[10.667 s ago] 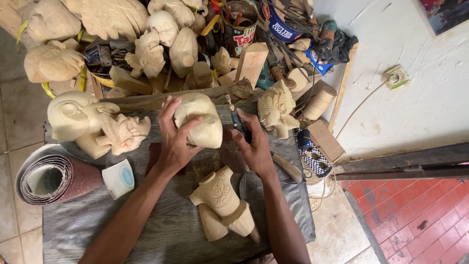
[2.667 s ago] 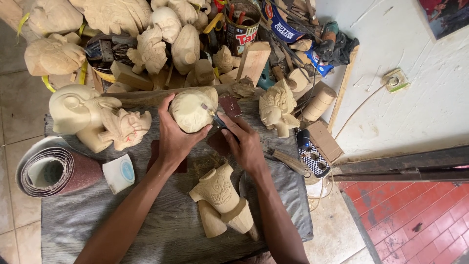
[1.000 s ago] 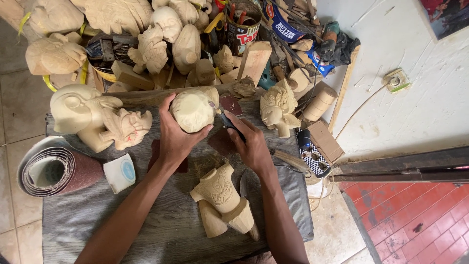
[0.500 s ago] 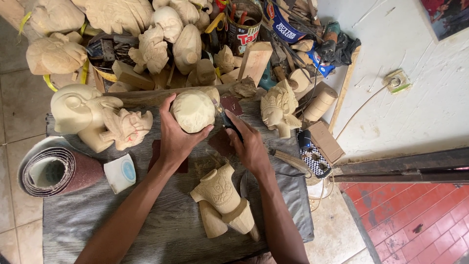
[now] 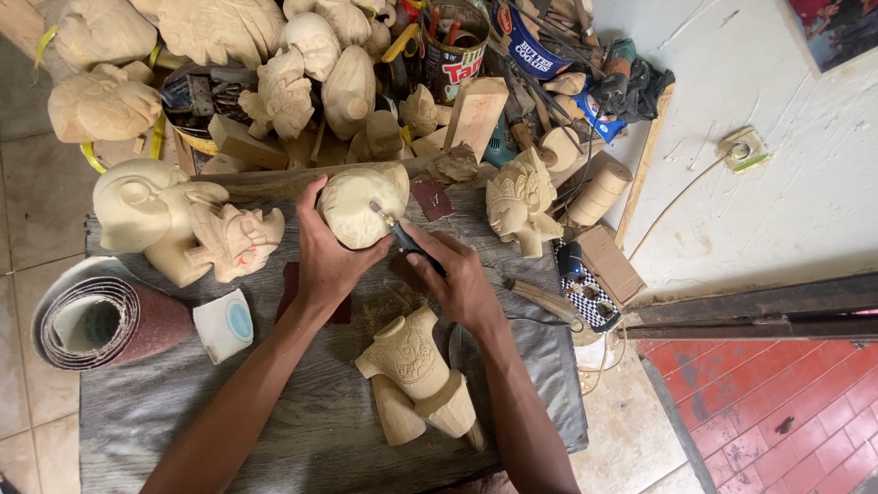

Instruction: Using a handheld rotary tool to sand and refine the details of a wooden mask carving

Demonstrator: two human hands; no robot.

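Carved wooden head (image 5: 361, 206), pale and rounded, sits at the far edge of the grey worktop (image 5: 274, 430), propped against a long wooden beam (image 5: 265, 181) that runs across the back. I see my left hand (image 5: 329, 261) cupped around its near side, fingers wrapped up over the wood and clamped on it. My right hand (image 5: 457, 279) is closed around a slim carving tool (image 5: 402, 236), and its metal tip touches the right face of the carved head. The two hands sit close together, just beside each other.

Near my wrists lies a small carved torso (image 5: 416, 375) on its side, well apart from the tool tip. To the left stand a large pale figure carving (image 5: 183, 224), a roll of sandpaper (image 5: 96, 320) and a small white tape roll (image 5: 224, 325). To the right a carved face figure (image 5: 517, 201) stands near a checkered box (image 5: 585, 284). Beyond the beam I see a heap of unfinished carvings (image 5: 302, 64), wood blocks and a tin of tools (image 5: 453, 46). A white wall (image 5: 777, 183) and red floor tiles (image 5: 786, 402) fill the right side
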